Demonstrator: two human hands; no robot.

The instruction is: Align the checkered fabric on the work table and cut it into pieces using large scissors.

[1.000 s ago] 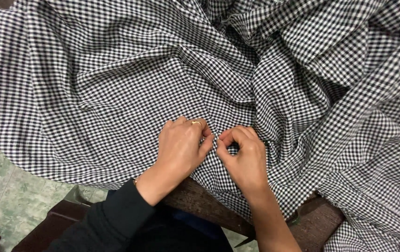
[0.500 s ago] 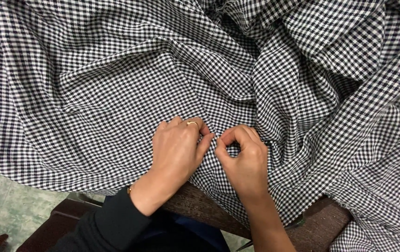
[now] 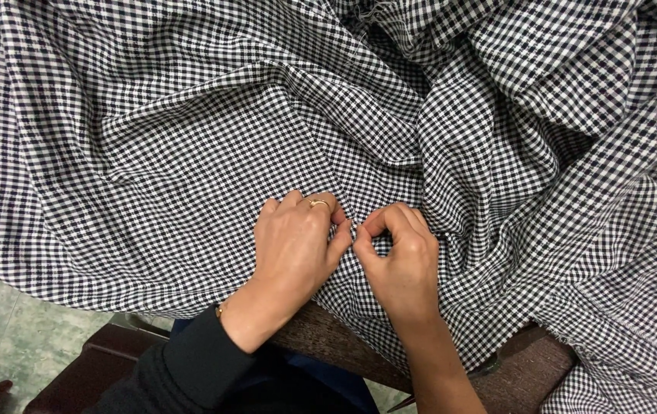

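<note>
Resting at the near edge of the dark wooden table [image 3: 321,337], both hands meet on the checked cloth [image 3: 190,153]. Left hand [image 3: 298,245], ringed, lies curled and pressed down on it; right hand [image 3: 401,264] pinches a small fold between thumb and forefinger. Beyond, the cloth bunches toward the far right corner.

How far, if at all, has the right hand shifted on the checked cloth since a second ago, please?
No. The right hand stays pinching the checked cloth beside the left hand, just beyond the wooden table edge; only the camera drifted.
</note>
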